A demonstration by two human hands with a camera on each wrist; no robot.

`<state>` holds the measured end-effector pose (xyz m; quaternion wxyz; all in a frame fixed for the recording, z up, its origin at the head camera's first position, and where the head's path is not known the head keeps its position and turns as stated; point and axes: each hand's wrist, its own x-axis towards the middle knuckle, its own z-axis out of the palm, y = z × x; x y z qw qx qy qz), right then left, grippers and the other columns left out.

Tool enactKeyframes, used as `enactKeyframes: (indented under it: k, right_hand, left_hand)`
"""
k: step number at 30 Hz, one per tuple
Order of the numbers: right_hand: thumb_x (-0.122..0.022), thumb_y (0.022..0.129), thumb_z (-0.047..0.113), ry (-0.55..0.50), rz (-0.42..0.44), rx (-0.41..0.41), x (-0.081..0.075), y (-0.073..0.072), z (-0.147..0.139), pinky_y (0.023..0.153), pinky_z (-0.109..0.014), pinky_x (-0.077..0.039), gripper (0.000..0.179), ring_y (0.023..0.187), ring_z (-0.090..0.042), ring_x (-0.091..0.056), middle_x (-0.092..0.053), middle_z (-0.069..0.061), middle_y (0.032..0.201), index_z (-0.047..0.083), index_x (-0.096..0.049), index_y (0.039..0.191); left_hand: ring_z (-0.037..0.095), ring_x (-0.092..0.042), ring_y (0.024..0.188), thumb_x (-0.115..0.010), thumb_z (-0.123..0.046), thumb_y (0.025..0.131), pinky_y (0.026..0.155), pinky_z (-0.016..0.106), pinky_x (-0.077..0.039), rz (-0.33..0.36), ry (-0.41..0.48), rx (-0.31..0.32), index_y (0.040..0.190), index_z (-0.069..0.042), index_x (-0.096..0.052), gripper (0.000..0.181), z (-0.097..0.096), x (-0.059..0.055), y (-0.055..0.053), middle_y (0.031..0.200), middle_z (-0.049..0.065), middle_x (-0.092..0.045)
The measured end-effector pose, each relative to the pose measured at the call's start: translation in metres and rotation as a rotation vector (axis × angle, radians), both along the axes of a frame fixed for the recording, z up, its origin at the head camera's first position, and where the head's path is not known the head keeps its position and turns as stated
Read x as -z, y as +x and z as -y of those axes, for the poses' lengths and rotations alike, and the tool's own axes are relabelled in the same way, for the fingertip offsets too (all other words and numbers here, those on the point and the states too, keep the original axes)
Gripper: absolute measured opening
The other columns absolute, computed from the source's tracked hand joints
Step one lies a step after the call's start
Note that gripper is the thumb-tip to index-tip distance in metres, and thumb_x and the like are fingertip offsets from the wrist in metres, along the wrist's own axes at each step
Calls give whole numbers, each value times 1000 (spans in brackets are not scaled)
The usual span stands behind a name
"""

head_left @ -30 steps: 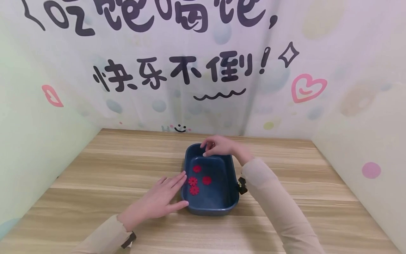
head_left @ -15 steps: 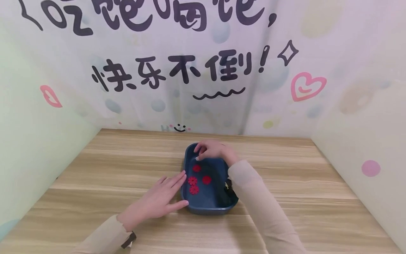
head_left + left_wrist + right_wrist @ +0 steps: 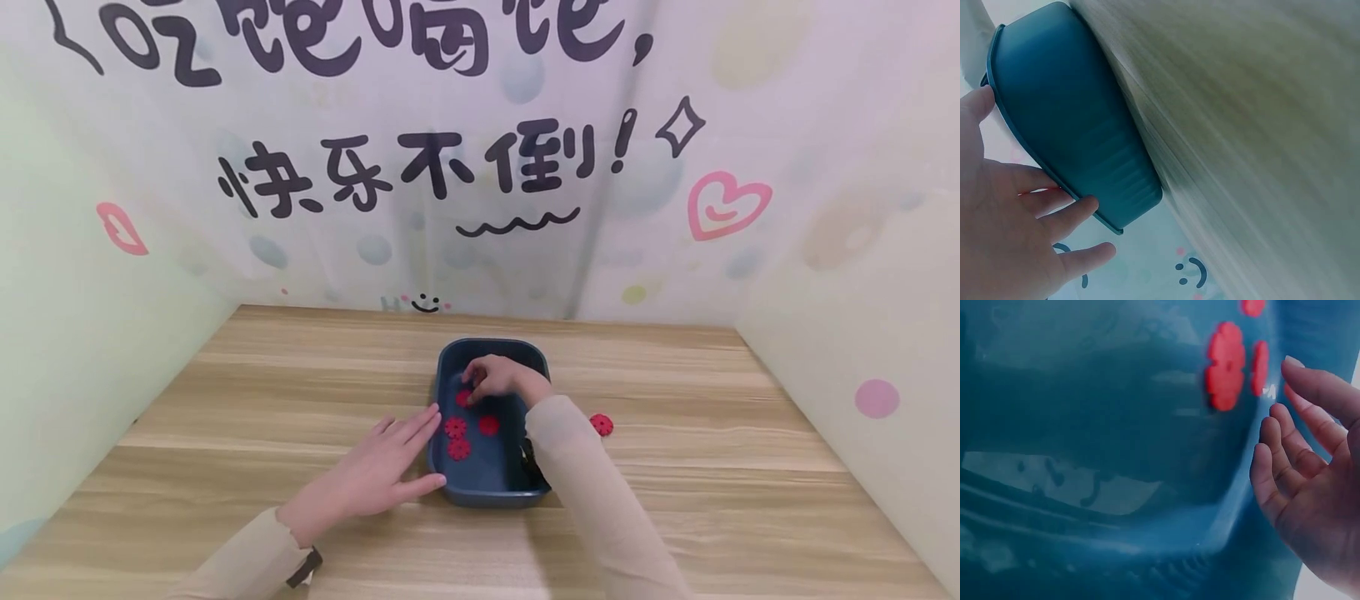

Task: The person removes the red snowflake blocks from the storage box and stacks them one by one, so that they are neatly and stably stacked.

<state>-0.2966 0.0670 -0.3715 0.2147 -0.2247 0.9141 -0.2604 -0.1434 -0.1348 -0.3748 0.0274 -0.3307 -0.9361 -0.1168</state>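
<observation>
A dark blue rectangular basin [image 3: 487, 498] stands on the table. Inside it lie several red flower-shaped discs: a far disc [image 3: 464, 398], a right disc [image 3: 489, 426] and two touching at the left, among them a front disc [image 3: 459, 450]. My left hand [image 3: 378, 471] has its extended fingers and thumb against the basin's left rim, over the outer wall [image 3: 1079, 125] in the left wrist view. Down in the basin, my right hand [image 3: 504, 377] has thumb and fingertips right at the far disc. In the right wrist view, its fingers [image 3: 1285, 465] are loosely bent, with nothing between them and the thumb.
Right of the basin, another red disc [image 3: 602, 425] lies on the wooden table [image 3: 712, 467], partly behind the right sleeve [image 3: 592, 492]. A printed white curtain [image 3: 337, 250] hangs along the back, and pale walls close off both sides.
My right hand has moved from the basin's far rim down and inward to the far disc. Its forearm shifted left, uncovering the disc on the table. The left hand stays put.
</observation>
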Motion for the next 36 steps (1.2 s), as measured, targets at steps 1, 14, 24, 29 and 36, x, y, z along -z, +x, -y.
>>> enactKeyframes:
  k: [1,14,24,29,36]
  right_hand:
    - [-70,75,20,4,-2,4,2,0,0,78,-32,-42,31,81,-17,-51,-55,-2,88,12,-59,103]
    - [-70,76,21,39,-40,28,12,5,4,78,-33,-44,30,82,-17,-51,-55,-2,90,14,-59,102]
    - [-70,76,19,58,-36,52,14,6,6,76,-32,-44,26,81,-17,-51,-55,-2,89,15,-57,97]
    - [-69,77,18,69,-27,50,11,8,7,80,-35,-43,30,85,-17,-51,-54,-3,96,14,-57,104]
    - [-69,77,19,102,-9,45,9,9,8,74,-31,-44,20,81,-17,-50,-53,0,89,16,-56,92]
  left_hand:
    - [21,-29,125,-33,-63,84,98,48,-23,-1,1,0,136,-3,-32,79,0,0,0,142,8,-24]
    - [20,-29,125,-33,-64,83,98,48,-22,15,1,-11,137,-4,-31,80,-1,2,0,143,5,-22]
    - [19,-28,125,-32,-64,83,98,47,-22,22,3,-14,137,-5,-30,81,-1,2,0,143,5,-22]
    - [19,-28,126,-33,-64,83,98,47,-22,27,0,-15,137,-5,-30,80,-2,2,0,143,5,-22]
    - [20,-29,125,-33,-63,83,98,47,-22,29,2,-20,137,-4,-30,80,-2,1,1,143,5,-22]
